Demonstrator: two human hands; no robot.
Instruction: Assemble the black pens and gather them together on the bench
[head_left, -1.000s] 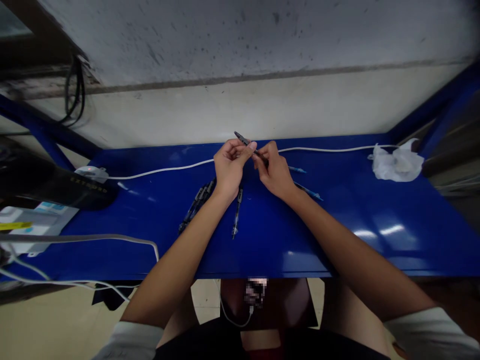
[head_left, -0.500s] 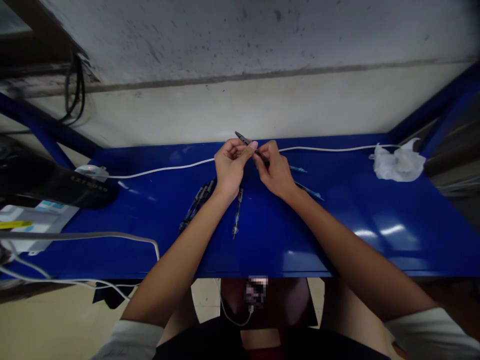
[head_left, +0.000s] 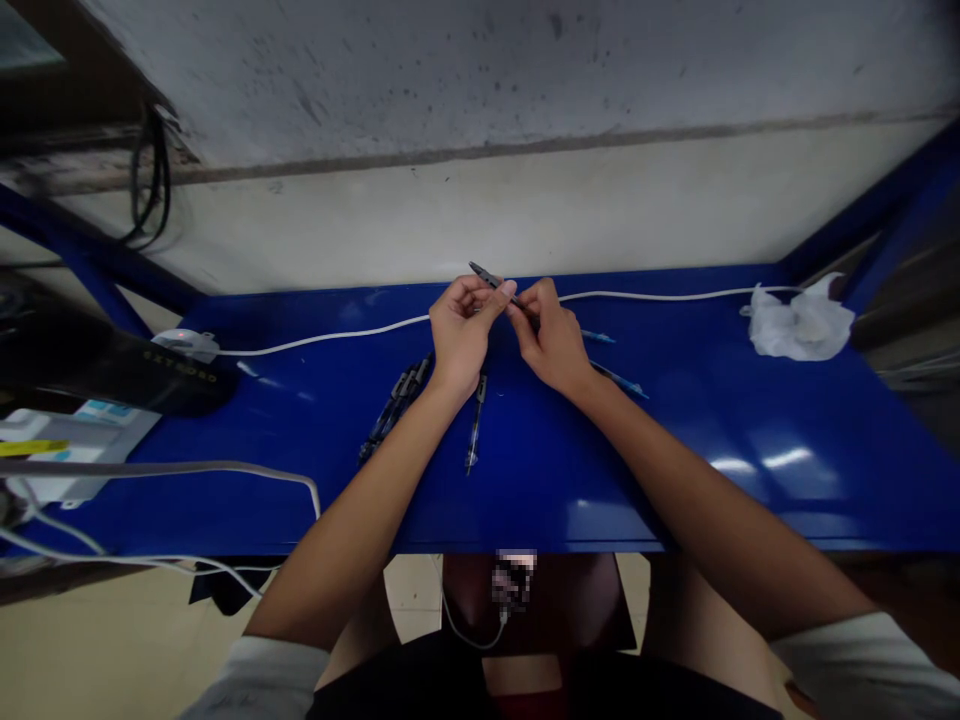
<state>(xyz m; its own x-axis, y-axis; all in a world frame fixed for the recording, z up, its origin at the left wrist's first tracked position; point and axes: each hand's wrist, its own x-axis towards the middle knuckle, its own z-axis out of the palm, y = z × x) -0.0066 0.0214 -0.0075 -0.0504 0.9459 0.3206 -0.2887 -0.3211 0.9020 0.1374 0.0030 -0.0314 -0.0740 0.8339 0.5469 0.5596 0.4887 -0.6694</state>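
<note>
A dark pen (head_left: 486, 275) is held between both hands above the back part of the blue table (head_left: 525, 470). My left hand (head_left: 463, 330) is closed on its upper-left part, the thumb lying along the barrel. The fingers of my right hand (head_left: 551, 335) pinch its lower-right part, which they mostly hide. Below my left hand a single black pen (head_left: 475, 425) lies on the table. Left of it is a bunch of several black pens (head_left: 394, 405), partly covered by my left forearm. Two blue-tipped pens (head_left: 621, 380) stick out from behind my right hand.
On the left stand a black cylinder (head_left: 180, 380) with lettering and a white box (head_left: 97, 440), with white cables (head_left: 187, 467) around them. A crumpled white plastic bag (head_left: 799, 320) lies at the right. A white cord (head_left: 330, 337) runs along the back near the wall (head_left: 525, 200).
Both hands keep hold of the pen in almost the same place. Only a very slight shift of the whole view shows.
</note>
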